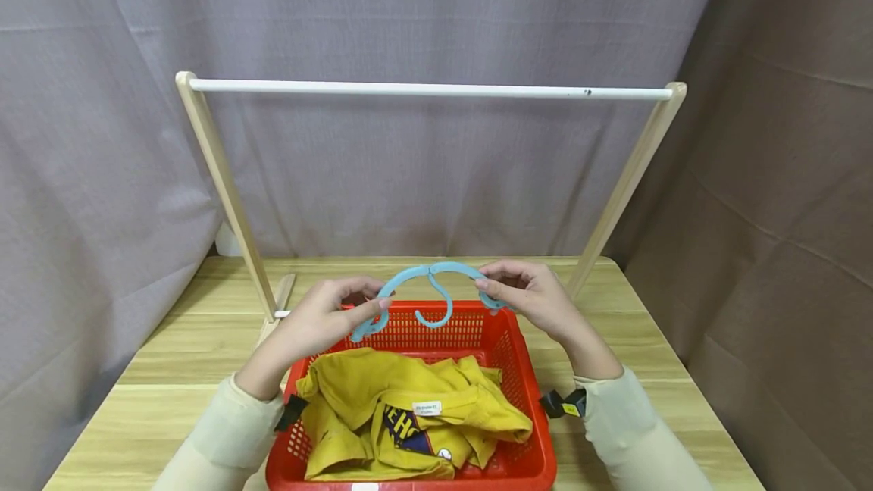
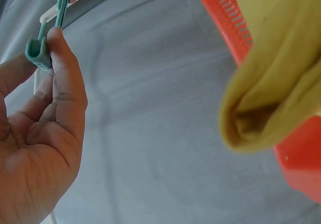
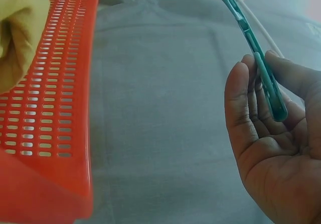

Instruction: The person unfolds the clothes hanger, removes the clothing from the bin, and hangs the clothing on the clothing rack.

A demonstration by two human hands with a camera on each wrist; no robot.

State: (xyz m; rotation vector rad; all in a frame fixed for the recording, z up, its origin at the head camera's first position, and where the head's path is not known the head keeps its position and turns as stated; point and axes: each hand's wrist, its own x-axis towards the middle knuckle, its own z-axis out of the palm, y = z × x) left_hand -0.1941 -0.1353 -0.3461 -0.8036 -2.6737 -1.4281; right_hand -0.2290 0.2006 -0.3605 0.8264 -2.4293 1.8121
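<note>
A light blue clothes hanger (image 1: 436, 270) is held by both hands above the back part of the red basket (image 1: 528, 370). Its hook points down toward the person. My left hand (image 1: 327, 313) pinches the left arm of the hanger between thumb and fingers; the left wrist view shows the hanger's end (image 2: 39, 53) in that grip. At the other end, my right hand (image 1: 535, 298) pinches the right arm, and the right wrist view shows the hanger's tip (image 3: 273, 101) beside the palm. Inside the basket lies a crumpled yellow garment (image 1: 355, 377) with a white label and dark printed patch.
Behind the basket stands a rack with a white rail (image 1: 423, 88) and wooden side posts (image 1: 228, 188). All of this is on a wood-grain table (image 1: 655, 370). Grey curtains (image 1: 436, 14) hang behind, and a brownish curtain (image 1: 784, 173) hangs on the right.
</note>
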